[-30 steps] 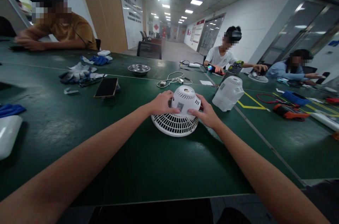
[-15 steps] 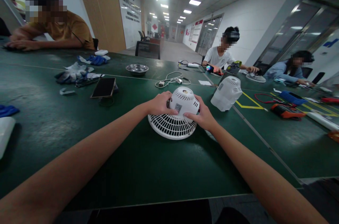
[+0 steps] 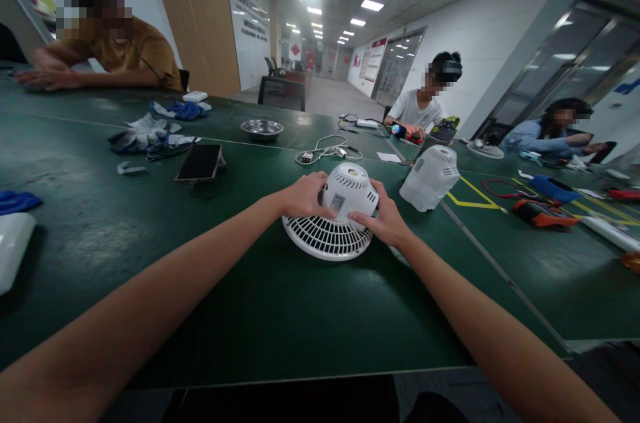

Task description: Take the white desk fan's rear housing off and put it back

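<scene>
A white fan head [image 3: 345,200] lies grille-down on the green table, its slotted motor housing facing up with a small grey label on the side. My left hand [image 3: 311,196] is closed round the left side of the housing, thumb toward the front. On the opposite side my right hand [image 3: 385,216] grips it too, with its thumb near the label. The fan's round grille [image 3: 327,242] shows below both hands. To the right stands a separate white plastic housing [image 3: 430,178] with slots at its top. Fingers behind the housing are hidden.
Behind the fan lies a coiled white cable [image 3: 330,151], with a metal bowl [image 3: 262,129] farther back. A phone [image 3: 199,162] and grey gloves [image 3: 147,134] are at left. An orange multimeter [image 3: 545,215] lies at right. Several people sit around the table [image 3: 280,330].
Both hands keep their hold on the fan head, which stays in place on the table. The whole view has shifted slightly. At far right, a co-worker's hands have risen.
</scene>
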### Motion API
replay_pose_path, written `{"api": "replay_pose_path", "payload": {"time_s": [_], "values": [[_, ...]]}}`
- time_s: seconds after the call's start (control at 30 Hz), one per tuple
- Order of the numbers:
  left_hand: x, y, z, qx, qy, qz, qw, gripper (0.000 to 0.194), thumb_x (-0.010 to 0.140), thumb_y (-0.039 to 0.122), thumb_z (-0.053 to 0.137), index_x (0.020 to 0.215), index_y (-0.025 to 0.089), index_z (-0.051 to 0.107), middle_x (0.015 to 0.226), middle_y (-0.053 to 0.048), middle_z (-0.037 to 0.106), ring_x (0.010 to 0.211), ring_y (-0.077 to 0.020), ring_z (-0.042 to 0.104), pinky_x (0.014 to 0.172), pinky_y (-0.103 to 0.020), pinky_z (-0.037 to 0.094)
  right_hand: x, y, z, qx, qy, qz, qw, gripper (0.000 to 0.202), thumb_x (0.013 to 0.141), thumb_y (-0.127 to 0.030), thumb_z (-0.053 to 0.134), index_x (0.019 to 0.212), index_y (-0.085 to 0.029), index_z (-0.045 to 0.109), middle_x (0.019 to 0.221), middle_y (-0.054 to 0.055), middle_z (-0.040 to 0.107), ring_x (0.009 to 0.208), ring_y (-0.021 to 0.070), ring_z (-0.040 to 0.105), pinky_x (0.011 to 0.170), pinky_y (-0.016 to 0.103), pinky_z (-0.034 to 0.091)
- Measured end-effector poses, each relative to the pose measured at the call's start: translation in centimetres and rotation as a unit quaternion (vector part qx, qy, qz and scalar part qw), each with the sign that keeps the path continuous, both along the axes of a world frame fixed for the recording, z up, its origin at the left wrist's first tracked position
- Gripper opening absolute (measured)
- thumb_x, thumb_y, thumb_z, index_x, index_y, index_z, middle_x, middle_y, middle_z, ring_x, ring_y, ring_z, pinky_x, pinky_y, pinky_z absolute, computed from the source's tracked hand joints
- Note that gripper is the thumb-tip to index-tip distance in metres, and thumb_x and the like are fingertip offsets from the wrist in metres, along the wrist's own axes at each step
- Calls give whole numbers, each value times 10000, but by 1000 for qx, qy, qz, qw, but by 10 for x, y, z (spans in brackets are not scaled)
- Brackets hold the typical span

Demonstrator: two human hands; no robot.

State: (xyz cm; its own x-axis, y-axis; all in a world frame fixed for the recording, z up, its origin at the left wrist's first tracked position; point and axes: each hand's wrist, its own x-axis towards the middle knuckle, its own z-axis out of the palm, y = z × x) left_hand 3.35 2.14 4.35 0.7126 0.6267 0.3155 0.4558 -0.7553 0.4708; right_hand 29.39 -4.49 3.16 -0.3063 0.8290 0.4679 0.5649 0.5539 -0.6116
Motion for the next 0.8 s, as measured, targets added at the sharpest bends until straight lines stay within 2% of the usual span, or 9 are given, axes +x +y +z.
{"api": "replay_pose_path", "payload": {"time_s": [0.07, 0.17, 0.23, 0.33, 0.43, 0.67, 0.8], "values": [[-1, -1, -1, -1, -18, 1, 1000, 662, 746, 536, 727, 1285, 173, 604, 1291, -165, 607, 1180, -366, 585, 999, -526, 449, 4, 0, 3, 8, -22, 0, 1000, 857, 796, -554, 748, 1489, -251, 346, 1308, 138, 640, 1125, 360, 644, 1000, 580, 495], [0, -3, -3, -8, -56, -5, 998, 617, 821, 436, 669, 1363, 174, 535, 1332, -167, 617, 1209, -348, 597, 1042, -526, 442, 9, -1, 5, 2, -31, 27, 999, 942, 842, -552, 690, 1581, -277, 176, 1216, 112, 693, 994, 336, 692, 947, 576, 521], [3, -5, -6, -14, -82, -36, 996, 783, 813, 432, 685, 1494, 185, 388, 1435, -182, 555, 1293, -365, 550, 1087, -553, 410, 11, -3, 6, -12, -24, 50, 998, 967, 856, -535, 673, 1601, -299, 103, 1129, 84, 726, 892, 311, 708, 881, 548, 553], [11, -11, -11, -14, -110, -64, 992, 1211, 696, 488, 800, 1612, 215, 56, 1593, -227, 354, 1407, -435, 426, 1124, -618, 353, 11, -4, 6, -30, -16, 74, 997, 960, 850, -504, 670, 1601, -321, 100, 1049, 61, 743, 765, 278, 696, 746, 495, 581], [21, -18, -15, 3, -141, -55, 988, 1379, 636, 490, 845, 1604, 249, -106, 1640, -246, 225, 1431, -473, 373, 1125, -641, 336, 12, -3, 5, -36, -24, 84, 996, 962, 830, -447, 665, 1599, -332, 98, 1016, 45, 747, 688, 250, 667, 680, 475, 581], [26, -28, -11, 23, -146, -20, 989, 1288, 647, 460, 822, 1596, 277, -30, 1569, -230, 348, 1249, -449, 555, 1011, -597, 455, 11, -4, 8, -60, -17, 73, 995, 978, 765, -371, 687, 1582, -354, 149, 978, 26, 745, 687, 253, 677, 694, 489, 595], [25, -29, -11, 36, -142, -6, 989, 1210, 652, 472, 808, 1579, 287, 54, 1541, -212, 393, 1163, -411, 609, 946, -555, 501, 10, -4, 9, -63, -18, 72, 995, 992, 726, -299, 714, 1562, -353, 182, 916, 12, 733, 642, 232, 659, 658, 458, 588]]}}
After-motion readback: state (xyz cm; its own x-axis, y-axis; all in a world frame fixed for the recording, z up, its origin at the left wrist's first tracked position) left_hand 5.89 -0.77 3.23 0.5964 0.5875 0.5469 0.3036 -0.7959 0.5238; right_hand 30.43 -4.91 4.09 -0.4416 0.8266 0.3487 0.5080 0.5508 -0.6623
